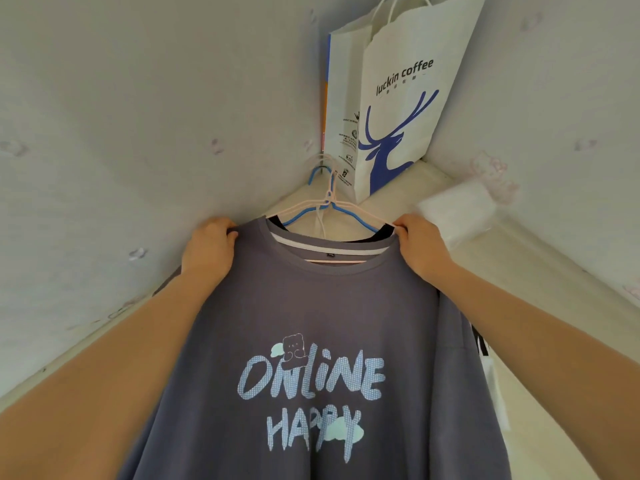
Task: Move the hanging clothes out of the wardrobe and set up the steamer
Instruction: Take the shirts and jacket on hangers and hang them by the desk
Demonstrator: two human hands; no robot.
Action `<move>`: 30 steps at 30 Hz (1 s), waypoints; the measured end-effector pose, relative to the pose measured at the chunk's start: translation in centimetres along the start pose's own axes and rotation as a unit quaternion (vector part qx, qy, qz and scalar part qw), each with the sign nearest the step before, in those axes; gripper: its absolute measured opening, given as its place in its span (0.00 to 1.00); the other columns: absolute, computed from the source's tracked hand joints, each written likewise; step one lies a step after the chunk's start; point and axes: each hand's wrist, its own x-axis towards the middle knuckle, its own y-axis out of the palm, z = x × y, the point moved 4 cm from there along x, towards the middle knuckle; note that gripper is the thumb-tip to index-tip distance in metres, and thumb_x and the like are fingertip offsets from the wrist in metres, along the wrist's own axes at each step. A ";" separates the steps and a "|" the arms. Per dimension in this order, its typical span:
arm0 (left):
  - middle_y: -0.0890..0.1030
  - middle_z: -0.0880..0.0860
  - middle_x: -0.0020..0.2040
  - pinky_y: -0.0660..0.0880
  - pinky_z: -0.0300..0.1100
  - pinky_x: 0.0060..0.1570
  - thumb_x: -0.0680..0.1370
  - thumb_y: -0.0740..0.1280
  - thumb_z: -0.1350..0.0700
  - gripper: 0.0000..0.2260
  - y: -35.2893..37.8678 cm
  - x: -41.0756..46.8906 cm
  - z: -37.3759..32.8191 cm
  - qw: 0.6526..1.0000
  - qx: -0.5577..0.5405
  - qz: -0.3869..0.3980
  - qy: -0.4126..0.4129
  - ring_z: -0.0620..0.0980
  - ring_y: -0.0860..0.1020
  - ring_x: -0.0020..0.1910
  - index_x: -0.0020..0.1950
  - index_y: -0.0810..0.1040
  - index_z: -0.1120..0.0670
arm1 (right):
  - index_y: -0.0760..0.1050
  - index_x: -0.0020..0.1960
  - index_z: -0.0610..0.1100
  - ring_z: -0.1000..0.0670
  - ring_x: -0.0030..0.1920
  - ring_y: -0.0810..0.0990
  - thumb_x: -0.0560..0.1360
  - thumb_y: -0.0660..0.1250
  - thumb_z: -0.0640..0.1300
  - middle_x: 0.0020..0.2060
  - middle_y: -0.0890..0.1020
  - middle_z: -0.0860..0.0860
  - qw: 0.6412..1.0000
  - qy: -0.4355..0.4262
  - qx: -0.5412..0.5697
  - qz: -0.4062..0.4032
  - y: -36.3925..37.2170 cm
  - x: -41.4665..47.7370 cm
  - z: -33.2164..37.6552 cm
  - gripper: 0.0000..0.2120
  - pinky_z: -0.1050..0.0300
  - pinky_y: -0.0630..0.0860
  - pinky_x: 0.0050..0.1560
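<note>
Grey-purple, one shirt (322, 323) fills the lower middle of the view. It hangs with the collar up and the front facing the camera. Its long axis runs straight down from the collar to the bottom edge, and the pale blue print reads ONLINE HAPPY the right way up.

Two bare forearms reach up and inward from the lower corners, one to each shoulder of the shirt. The left hand (211, 247) has its fingers curled over the shoulder seam beside the collar, gripping the cloth. The right hand (420, 247) pinches the other shoulder, just where the tip of the hanger comes out.

Two paper bags stand upright in the corner above, on a cream ledge (519, 271). The front paper bag (405, 98) is white with a blue deer and the words luckin coffee. The second bag (341, 98) is half hidden behind it.

One dark garment (367, 239) shows behind the collar, close against the shirt.

Two hangers are plain to see, their bars lying left to right. The pink hanger (332, 261) carries the shirt. The blue hanger (301, 215) sits just behind it, hooked near the corner.

One white pack (453, 216) lies on the ledge by the right hand, too blurred to identify.
</note>
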 end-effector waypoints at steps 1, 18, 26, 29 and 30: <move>0.77 0.62 0.56 0.74 0.56 0.53 0.80 0.62 0.59 0.09 0.1 0.2 -0.1 1.000 0.009 -0.002 0.004 0.64 0.75 0.53 0.56 0.77 0.61 | 0.76 0.55 0.39 0.41 0.50 0.76 0.81 0.54 0.39 0.51 0.78 0.41 1.000 0.001 -0.005 -0.001 0.3 0.1 -0.1 0.13 0.48 0.74 0.53; 0.72 0.61 0.68 0.64 0.60 0.66 0.80 0.61 0.56 0.19 3.1 -4.7 -1.5 0.981 0.158 -0.056 0.095 0.63 0.69 0.65 0.69 0.70 0.61 | 0.66 0.69 0.38 0.39 0.67 0.67 0.80 0.58 0.43 0.66 0.72 0.41 0.981 -0.076 -0.176 -0.013 0.9 -4.4 0.7 0.19 0.46 0.68 0.62; 0.63 0.57 0.75 0.57 0.59 0.71 0.80 0.60 0.52 0.23 4.6 -12.5 -3.7 0.983 0.147 0.012 0.105 0.60 0.59 0.74 0.74 0.64 0.57 | 0.56 0.76 0.38 0.41 0.76 0.54 0.81 0.55 0.49 0.76 0.57 0.41 0.974 -0.075 -0.207 0.052 1.5 -12.1 0.7 0.26 0.45 0.54 0.75; 0.63 0.55 0.75 0.57 0.58 0.71 0.80 0.59 0.51 0.23 5.2 -15.7 -4.3 0.982 0.141 0.037 0.118 0.59 0.59 0.74 0.74 0.63 0.55 | 0.59 0.75 0.38 0.40 0.75 0.56 0.81 0.56 0.48 0.75 0.60 0.40 0.971 -0.086 -0.216 0.053 1.8 -15.6 0.7 0.26 0.44 0.56 0.74; 0.63 0.55 0.75 0.57 0.58 0.71 0.81 0.59 0.51 0.22 5.4 -16.8 -4.4 0.982 0.138 0.045 0.117 0.59 0.59 0.74 0.74 0.64 0.54 | 0.60 0.74 0.39 0.40 0.75 0.57 0.80 0.57 0.48 0.75 0.61 0.40 0.971 -0.087 -0.215 0.052 1.9 -16.7 0.7 0.25 0.44 0.56 0.74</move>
